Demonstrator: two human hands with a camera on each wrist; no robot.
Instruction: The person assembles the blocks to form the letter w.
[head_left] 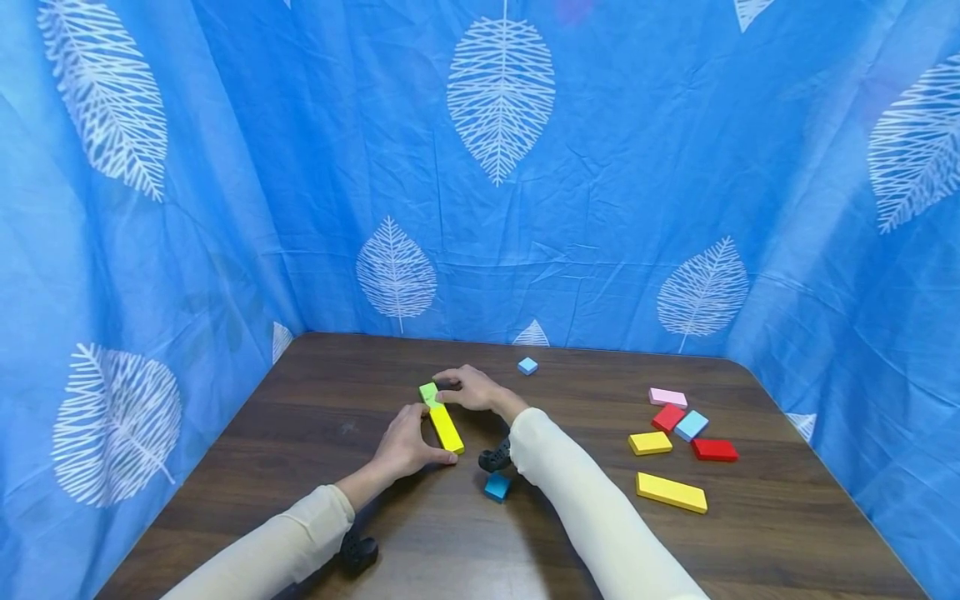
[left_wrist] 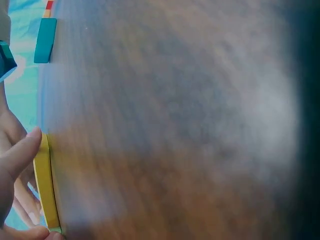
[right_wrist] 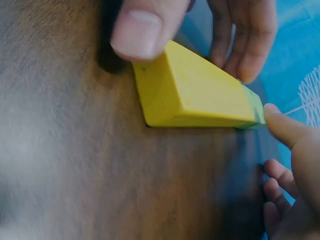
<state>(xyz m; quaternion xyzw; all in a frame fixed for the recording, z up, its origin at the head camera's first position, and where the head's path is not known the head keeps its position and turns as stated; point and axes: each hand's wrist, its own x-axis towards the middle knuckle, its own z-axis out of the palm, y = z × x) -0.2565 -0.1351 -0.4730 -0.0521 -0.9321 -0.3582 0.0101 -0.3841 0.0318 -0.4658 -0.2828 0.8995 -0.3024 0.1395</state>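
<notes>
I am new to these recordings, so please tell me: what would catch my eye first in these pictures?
First, the two hands at the table's middle: the left hand and the right hand both touch a long yellow block with a green block at its far end. Next, the loose coloured blocks on the right of the brown table.

— Where were you working?
— You sat at a makeshift recording booth: blue leaf-print cloth [head_left: 495, 167] curtained a dark wooden table [head_left: 780, 533], with toy blocks [head_left: 671, 492] right of your fingers.
</notes>
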